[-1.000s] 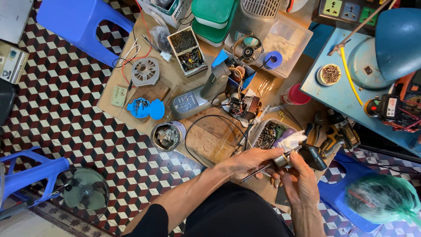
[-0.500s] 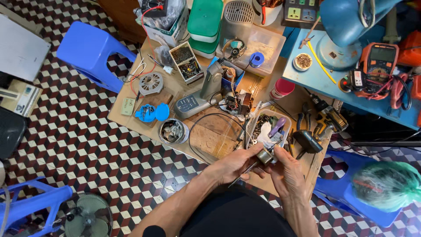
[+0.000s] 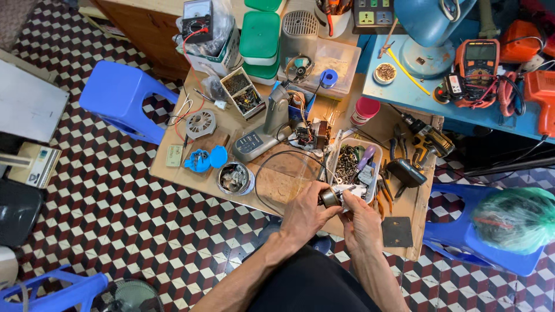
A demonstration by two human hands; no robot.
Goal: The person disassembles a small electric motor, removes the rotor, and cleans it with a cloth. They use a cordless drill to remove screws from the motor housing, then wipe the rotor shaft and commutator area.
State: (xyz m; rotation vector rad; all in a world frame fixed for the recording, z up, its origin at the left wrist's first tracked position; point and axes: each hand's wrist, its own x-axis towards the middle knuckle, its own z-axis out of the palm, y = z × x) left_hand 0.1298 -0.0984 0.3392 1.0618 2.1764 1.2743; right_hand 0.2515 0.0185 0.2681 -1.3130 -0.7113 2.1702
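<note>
— What lies around the hands?
— A low wooden table (image 3: 191,173) beneath them. Just beyond the right hand (image 3: 363,221) sits a clear plastic tray (image 3: 337,151) of screws and parts, with a cordless drill (image 3: 426,140) farther off to its right.
— And the hands themselves?
— The left hand (image 3: 303,212) is curled shut around a small round metal part (image 3: 330,198), gripping it over the table's near edge. The right hand meets it, fingers pinched on the same part's other end.

Both hands (image 3: 332,214) together, fingers curled.
</note>
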